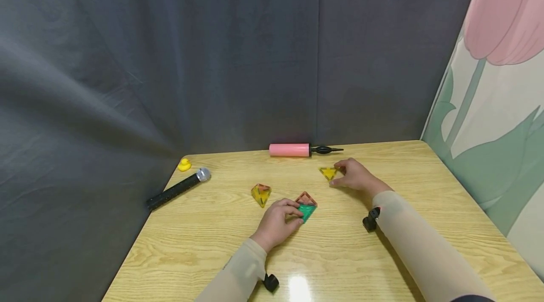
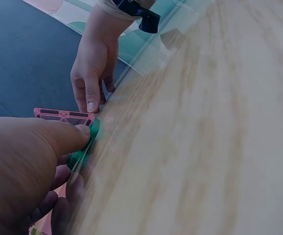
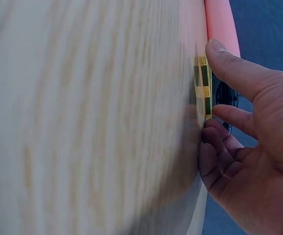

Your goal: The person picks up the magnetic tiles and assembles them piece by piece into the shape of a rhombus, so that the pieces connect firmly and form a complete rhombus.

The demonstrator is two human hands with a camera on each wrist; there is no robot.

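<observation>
In the head view my left hand (image 1: 278, 224) grips a translucent green triangular magnetic tile (image 1: 308, 212), its thumb at the tile's near edge. A translucent red tile (image 1: 307, 199) lies against the far side of the green one; in the left wrist view its pink-looking frame (image 2: 63, 114) shows beyond the thumb. Farther back and to the right, my right hand (image 1: 357, 178) holds a yellow triangular magnetic tile (image 1: 328, 173) between thumb and index finger. The right wrist view shows this yellow tile (image 3: 206, 88) edge-on, low to the table, with the other fingers curled beneath.
A yellow-and-red tile piece (image 1: 261, 194) lies left of the left hand. At the back edge lies a pink hand pump (image 1: 290, 150) with a black nozzle. A black microphone (image 1: 178, 189) and a yellow toy duck (image 1: 184, 165) are at the left edge. A dark curtain (image 1: 246, 56) hangs behind the wooden table (image 1: 191, 254).
</observation>
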